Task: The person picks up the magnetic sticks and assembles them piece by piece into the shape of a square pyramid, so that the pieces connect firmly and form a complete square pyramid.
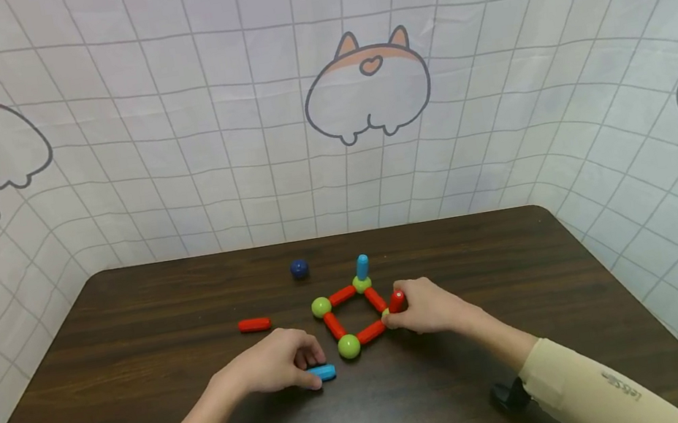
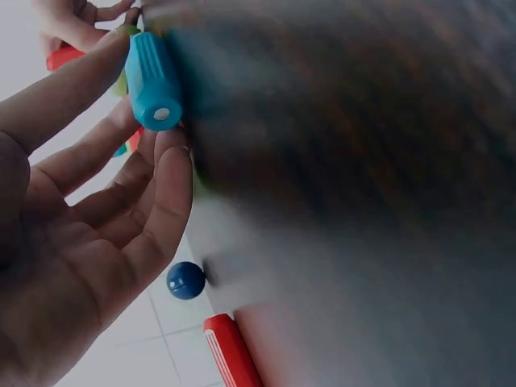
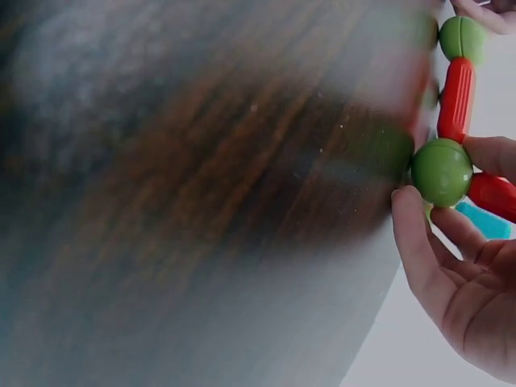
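Observation:
My left hand pinches a light-blue building rod lying on the table, thumb on the near side and fingers on the far side. In the left wrist view the end of this blue rod shows a pale dot. Red rods and green balls form a flat four-sided frame ahead. At its right corner my right hand holds the green ball, which carries an upright red rod. Another light-blue rod stands on the far corner ball.
A loose red rod lies left of the frame, beyond my left hand. Farther back sits a dark-blue ball. The dark wooden table meets a white gridded curtain at its back and sides.

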### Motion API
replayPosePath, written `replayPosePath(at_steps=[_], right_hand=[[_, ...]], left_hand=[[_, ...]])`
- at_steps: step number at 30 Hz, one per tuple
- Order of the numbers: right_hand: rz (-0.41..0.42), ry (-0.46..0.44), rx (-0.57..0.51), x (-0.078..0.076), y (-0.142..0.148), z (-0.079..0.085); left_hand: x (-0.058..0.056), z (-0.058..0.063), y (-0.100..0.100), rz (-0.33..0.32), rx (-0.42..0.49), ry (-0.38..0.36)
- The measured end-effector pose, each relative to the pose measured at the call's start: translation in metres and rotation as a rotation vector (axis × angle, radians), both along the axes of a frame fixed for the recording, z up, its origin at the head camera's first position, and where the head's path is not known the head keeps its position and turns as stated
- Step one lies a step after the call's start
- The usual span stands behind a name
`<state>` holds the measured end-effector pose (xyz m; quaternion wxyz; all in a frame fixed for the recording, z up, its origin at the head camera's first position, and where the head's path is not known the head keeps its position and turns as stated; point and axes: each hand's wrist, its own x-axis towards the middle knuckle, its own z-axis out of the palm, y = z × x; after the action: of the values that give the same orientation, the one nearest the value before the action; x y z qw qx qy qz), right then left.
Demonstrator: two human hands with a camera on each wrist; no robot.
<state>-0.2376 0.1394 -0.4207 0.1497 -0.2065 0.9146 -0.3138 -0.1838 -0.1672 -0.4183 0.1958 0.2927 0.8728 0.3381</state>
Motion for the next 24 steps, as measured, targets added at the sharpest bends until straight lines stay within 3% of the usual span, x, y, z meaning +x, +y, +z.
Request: replayPosePath(at_steps=[7,13,18,24], right_hand=[[0.094,0.036,0.063,-0.001,0.002,0.001],[0.17,-0.15,-0.002,-0.012,0.015,0.009],[0.135,-0.292,-0.153,-0.025,0.024,0.006],[0.015,-0.301,-0.329,-0.032,0.015,-0.007]], left_hand=[[0.001,0.001,0.002,-0.018,-0.017,-0.011],[0.002,0.0,0.0,-0.035,-0.029,0.005],[0.002,-0.001,-0.002,-0.053,-0.013,0.018],[0.005,0.0,-0.007,-0.03,0.014,0.03]])
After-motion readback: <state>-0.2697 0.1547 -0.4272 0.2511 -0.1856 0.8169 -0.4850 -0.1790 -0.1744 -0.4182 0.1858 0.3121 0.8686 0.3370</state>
